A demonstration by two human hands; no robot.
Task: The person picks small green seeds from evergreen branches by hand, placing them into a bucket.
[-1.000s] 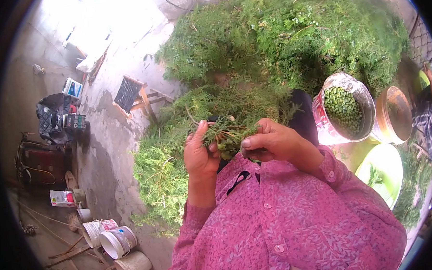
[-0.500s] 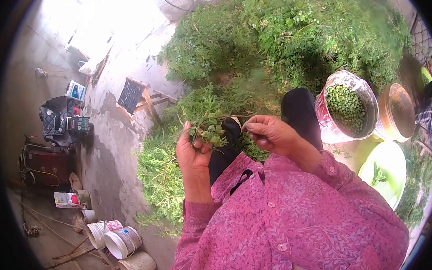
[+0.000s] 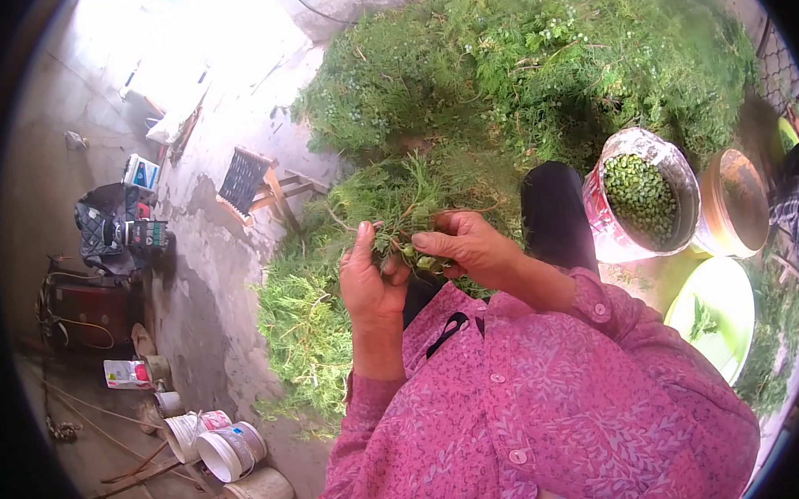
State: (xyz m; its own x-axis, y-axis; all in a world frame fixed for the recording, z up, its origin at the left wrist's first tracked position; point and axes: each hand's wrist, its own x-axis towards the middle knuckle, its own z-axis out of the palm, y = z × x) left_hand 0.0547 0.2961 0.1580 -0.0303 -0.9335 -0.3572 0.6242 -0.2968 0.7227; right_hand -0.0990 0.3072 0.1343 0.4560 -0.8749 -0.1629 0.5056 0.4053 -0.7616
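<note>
While gripping the sprig [image 3: 405, 223] with left hand [image 3: 374, 280], again pinching it with right hand [image 3: 484, 248] beside 5 o'clock cones [image 3: 409, 250], regaining 2-handed control.

Glare [image 3: 221, 43] bleaches the upper left (black, curved vignetting darkens both sides).

- Legible text: none; all print too small or blurred to read.
- Large bucket [image 3: 598, 214], to the right of the right hand [image 3: 471, 248]: red printing on the outer wall, unreadable.
- Box [image 3: 141, 173], far left of the left hand [image 3: 372, 277] and higher: white and blue face, lettering indistinct.
- Packet [image 3: 120, 374], far left of the left hand, lower: white with a pink-red patch, wording unreadable.
- White bucket [image 3: 186, 433], left of and below the left hand: pink-red print, unreadable.
- Neighbouring bucket [image 3: 248, 448], just beside: small blue mark, unreadable.
</note>
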